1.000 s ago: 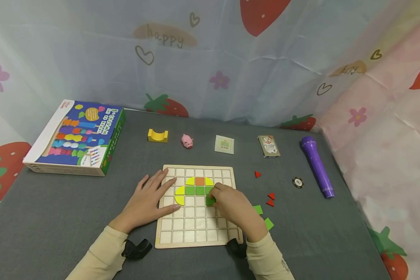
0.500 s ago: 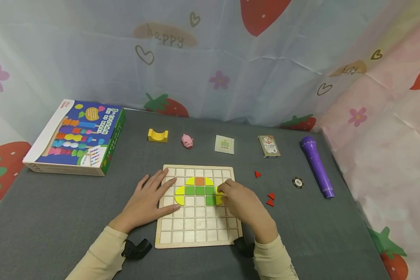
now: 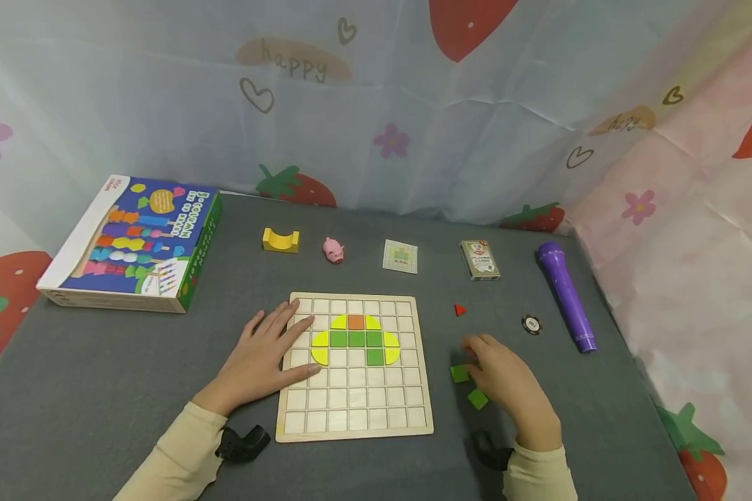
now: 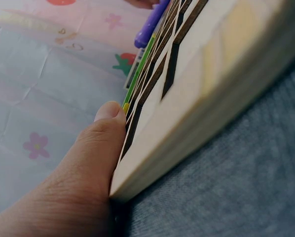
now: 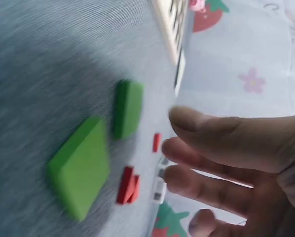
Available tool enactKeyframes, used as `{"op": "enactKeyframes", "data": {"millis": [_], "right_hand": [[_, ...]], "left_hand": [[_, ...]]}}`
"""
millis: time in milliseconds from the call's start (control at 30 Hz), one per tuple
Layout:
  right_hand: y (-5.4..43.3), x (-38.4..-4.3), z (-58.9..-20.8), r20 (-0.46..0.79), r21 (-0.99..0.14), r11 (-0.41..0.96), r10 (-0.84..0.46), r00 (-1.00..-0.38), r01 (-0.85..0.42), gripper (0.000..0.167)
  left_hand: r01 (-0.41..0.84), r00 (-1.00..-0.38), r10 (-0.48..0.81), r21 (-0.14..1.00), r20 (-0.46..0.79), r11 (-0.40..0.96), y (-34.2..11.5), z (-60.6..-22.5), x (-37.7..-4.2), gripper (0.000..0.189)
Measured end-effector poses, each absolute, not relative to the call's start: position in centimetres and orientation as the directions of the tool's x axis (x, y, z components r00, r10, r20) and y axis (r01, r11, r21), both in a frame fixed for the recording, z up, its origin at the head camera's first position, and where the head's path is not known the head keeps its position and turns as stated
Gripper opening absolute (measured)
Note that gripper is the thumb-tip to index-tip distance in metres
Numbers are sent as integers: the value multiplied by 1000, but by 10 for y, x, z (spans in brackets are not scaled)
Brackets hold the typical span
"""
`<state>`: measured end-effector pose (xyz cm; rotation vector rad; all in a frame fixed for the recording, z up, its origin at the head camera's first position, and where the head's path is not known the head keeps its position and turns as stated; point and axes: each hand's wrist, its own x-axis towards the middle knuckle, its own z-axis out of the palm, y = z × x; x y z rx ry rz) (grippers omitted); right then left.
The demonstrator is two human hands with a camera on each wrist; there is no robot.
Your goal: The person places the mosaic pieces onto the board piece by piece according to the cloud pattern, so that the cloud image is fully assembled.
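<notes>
My left hand (image 3: 260,362) lies spread over the left edge of a wooden grid board (image 3: 338,421), its thumb along the rim in the left wrist view. Yellow quarter-round tiles (image 3: 320,355), several green square tiles (image 3: 356,339) and an orange square tile (image 3: 356,322) form an arch in the board's cells. Right of the board my right hand (image 3: 504,372) hovers over two loose green square tiles (image 3: 478,399), one of them (image 5: 128,109) nearest the thumb. Its fingers are loosely bent, with nothing between them. The right wrist view shows small red triangle tiles (image 5: 128,185) beyond; the hand hides two in the head view.
Along the back stand a colourful game box (image 3: 134,243), a yellow curved block (image 3: 280,241), a pink toy pig (image 3: 333,250), a pattern card (image 3: 400,257) and a playing-card box (image 3: 480,260). A poker chip (image 3: 531,324) and a purple microphone-shaped stick (image 3: 566,296) lie at the right.
My right hand has left the board's right side, uncovering yellow quarter-round tiles there, and has moved right to the loose green tiles. My left hand has stayed on the board.
</notes>
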<state>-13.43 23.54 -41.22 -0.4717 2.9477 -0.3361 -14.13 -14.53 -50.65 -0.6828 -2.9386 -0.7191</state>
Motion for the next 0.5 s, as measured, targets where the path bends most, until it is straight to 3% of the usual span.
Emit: {"op": "enactKeyframes", "data": {"millis": [200, 500], "right_hand": [[241, -129, -419, -213, -270, 929, -312, -926, -252, 32], [238, -128, -428, -135, -264, 928, -306, -942, -264, 23]], "left_hand": [[421, -905, 405, 426, 133, 800, -146, -506, -141, 83], [423, -904, 407, 423, 132, 802, -145, -505, -141, 83]]}}
